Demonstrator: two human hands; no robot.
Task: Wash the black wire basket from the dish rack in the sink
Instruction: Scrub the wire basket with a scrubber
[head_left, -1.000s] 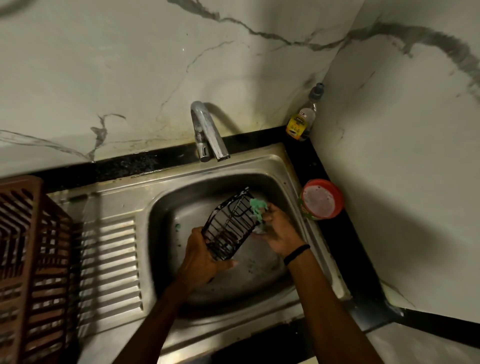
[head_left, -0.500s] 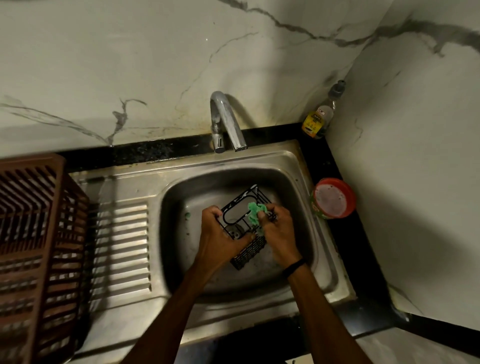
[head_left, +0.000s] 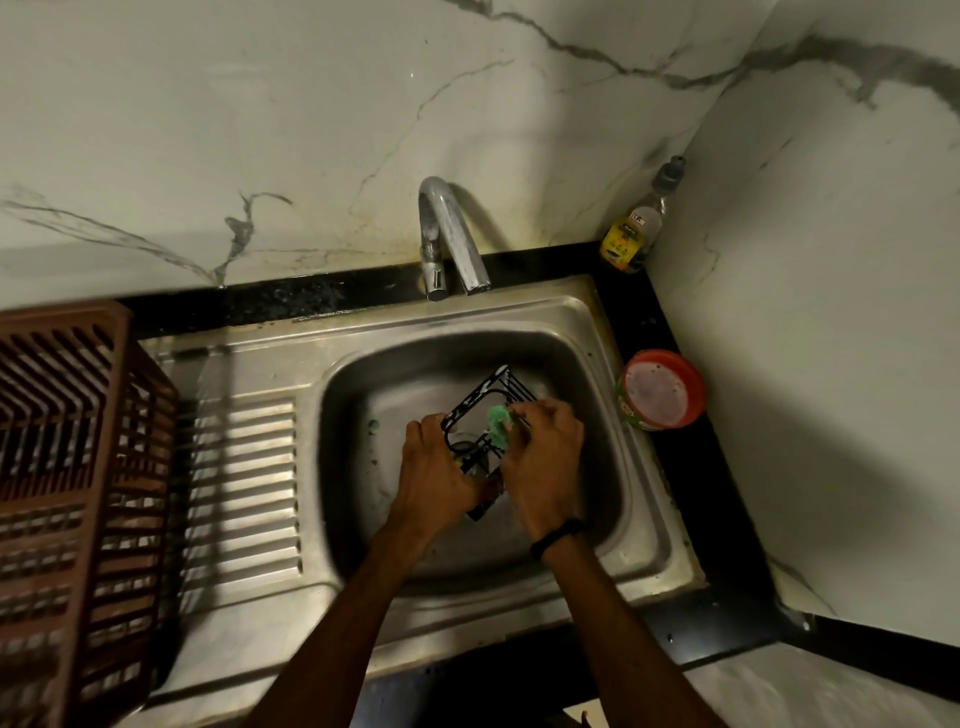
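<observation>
Over the steel sink (head_left: 644, 525), the person holds the black wire basket (head_left: 480, 402) tilted above the basin, its open frame facing up. The left hand (head_left: 434, 475) curls round the basket's near left edge and grips it. The right hand (head_left: 545, 457) pinches a green scrubber (head_left: 500, 427) in bent fingers and presses it against the basket's wires. A curved tap (head_left: 452, 234) stands behind the basin, a brown dish rack (head_left: 78, 467) sits on the drainboard to the left, and a red-lidded tub (head_left: 662, 388) rests on the right counter.
</observation>
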